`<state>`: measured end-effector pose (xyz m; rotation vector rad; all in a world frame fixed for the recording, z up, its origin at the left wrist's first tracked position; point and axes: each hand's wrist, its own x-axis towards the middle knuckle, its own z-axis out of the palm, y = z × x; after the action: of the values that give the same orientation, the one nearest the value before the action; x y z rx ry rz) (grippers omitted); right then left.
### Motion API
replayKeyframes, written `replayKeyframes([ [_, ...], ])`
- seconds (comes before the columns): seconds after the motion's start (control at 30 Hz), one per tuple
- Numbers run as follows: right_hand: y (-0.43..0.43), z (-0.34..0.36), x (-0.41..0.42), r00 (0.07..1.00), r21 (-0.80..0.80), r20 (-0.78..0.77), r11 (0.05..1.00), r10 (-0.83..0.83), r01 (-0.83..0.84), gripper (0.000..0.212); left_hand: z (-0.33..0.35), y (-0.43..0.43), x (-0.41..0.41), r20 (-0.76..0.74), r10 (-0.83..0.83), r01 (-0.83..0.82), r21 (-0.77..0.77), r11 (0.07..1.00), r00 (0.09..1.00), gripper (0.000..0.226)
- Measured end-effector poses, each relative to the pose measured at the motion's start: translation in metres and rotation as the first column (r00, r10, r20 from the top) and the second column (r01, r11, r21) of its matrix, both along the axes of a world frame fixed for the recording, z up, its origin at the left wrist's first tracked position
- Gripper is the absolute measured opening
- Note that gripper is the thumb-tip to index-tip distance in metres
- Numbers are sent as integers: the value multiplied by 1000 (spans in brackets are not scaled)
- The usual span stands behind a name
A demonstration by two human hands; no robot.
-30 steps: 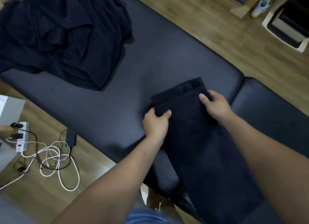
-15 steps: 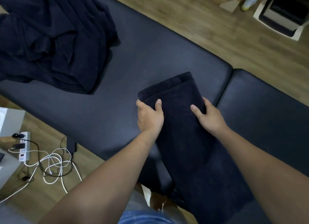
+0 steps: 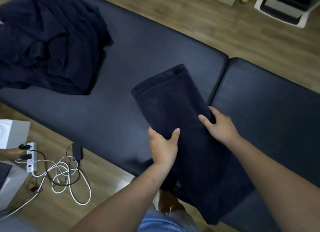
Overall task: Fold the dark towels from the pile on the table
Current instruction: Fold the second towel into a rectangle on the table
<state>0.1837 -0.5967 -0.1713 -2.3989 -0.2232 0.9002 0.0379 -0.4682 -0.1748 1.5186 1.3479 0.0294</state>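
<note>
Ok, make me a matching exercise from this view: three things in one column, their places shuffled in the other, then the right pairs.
Things:
1. long folded dark navy towel
2. rumpled pile of dark navy towels
3. white plastic power strip

Places:
A. down on the wooden floor
B. far left end of the dark padded table
C. middle of the table, hanging over its near edge

Pairs: 1-C, 2-B, 3-A

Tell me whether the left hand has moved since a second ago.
Yes. The left hand has slid along the towel toward the person, away from the cushion seam.
</note>
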Motion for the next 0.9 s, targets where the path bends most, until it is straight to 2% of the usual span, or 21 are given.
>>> replayKeyframes([
  [0.23,-43,10,-20,998,8,-18,998,-64,64,49,13,-42,-23,-22,-17,15,-70,997,1000,67],
  [0.4,-93,8,-42,992,-62,-2,990,-128,128,49,15,-69,-28,-79,-51,39,-147,988,996,55],
  [0.57,-136,5,-58,948,-130,-43,943,-314,307,49,12,-83,2,-39,-227,215,-199,956,973,45],
  [0.67,-163,4,-65,854,-120,-37,850,-519,512,47,4,-88,34,97,-427,438,-212,874,899,57],
  [0.77,-187,2,-76,701,-135,-47,700,-712,701,54,-2,-96,58,291,-546,618,-307,724,785,81],
  [0.83,-198,-3,-87,608,-148,-86,614,-789,775,58,-7,-100,59,292,-592,660,-321,680,751,88],
  [0.9,-205,-7,-93,549,-140,-136,565,-825,813,67,-9,-101,45,209,-655,685,-294,666,727,81],
])
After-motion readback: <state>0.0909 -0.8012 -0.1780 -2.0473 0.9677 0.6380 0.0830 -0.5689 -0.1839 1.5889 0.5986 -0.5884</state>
